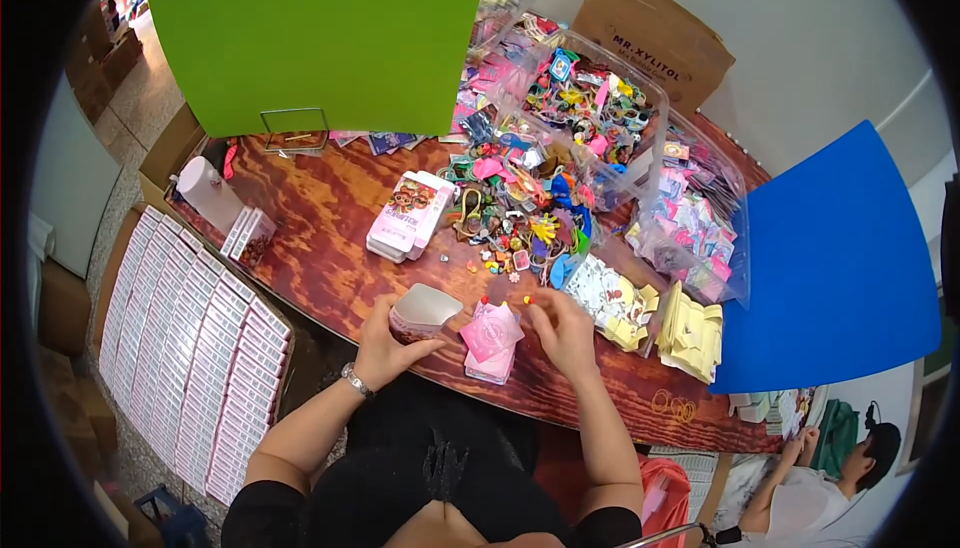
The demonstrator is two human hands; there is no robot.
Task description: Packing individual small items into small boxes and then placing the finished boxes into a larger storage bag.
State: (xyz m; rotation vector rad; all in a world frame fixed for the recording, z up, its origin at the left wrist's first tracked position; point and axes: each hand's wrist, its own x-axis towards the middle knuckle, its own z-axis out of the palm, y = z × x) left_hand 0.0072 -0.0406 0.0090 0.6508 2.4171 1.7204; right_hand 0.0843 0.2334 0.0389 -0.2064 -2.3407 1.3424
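Note:
My left hand (382,350) is wrapped round a small carton (424,308) with an open top and a pale inside. Beside it on the table lies a stack of pink packets and cards (490,338), with tiny red and yellow bits at its far edge. To the right of the stack, my right hand (565,336) has its fingers pinched together. A small red and yellow trinket (529,300) shows at its fingertips. Beyond my hands sits a stack of flat pink and white cartons (408,216), next to a heap of mixed small trinkets (525,223).
Clear plastic bins (655,133) with trinkets and packets stand behind the heap. White packets (605,293) and yellow paper bundles (690,333) lie right. A green panel (320,38) and blue panel (830,268) flank the table. Left stands a tray of cartons (190,348); another person (800,498) sits right.

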